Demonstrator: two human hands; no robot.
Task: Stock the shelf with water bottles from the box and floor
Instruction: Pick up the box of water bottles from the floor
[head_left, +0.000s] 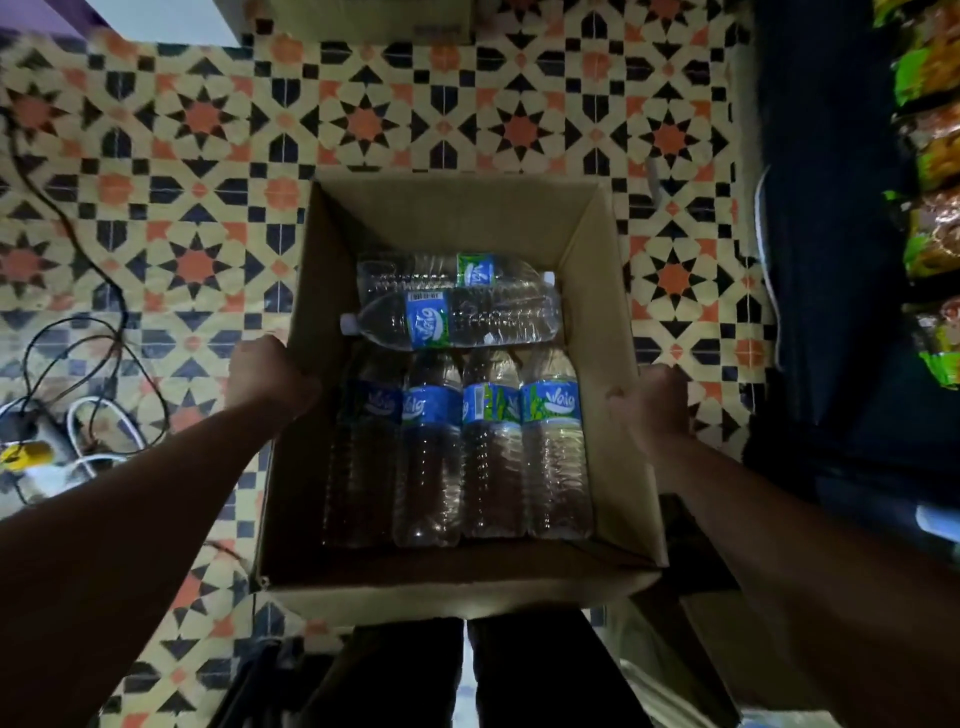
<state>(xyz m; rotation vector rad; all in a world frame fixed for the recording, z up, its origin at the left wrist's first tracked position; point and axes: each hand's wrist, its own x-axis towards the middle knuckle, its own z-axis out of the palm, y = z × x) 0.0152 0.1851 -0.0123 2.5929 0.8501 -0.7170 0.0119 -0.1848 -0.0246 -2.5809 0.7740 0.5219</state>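
An open cardboard box (602, 270) sits below me above the patterned floor. Inside lie several clear water bottles with blue and green labels: a row of them (488, 447) lengthwise near me, and two more laid crosswise (457, 319) at the far end. My left hand (270, 376) grips the box's left wall at its rim. On the opposite wall, my right hand (652, 402) holds the rim, fingers curled over the edge. Both forearms reach in from the bottom corners.
A dark shelf unit (831, 260) stands at the right, with green and orange snack packets (930, 208) along its edge. Black and white cables and a power strip (57, 431) lie on the tiled floor at the left. Another cardboard box (363, 21) sits at the top.
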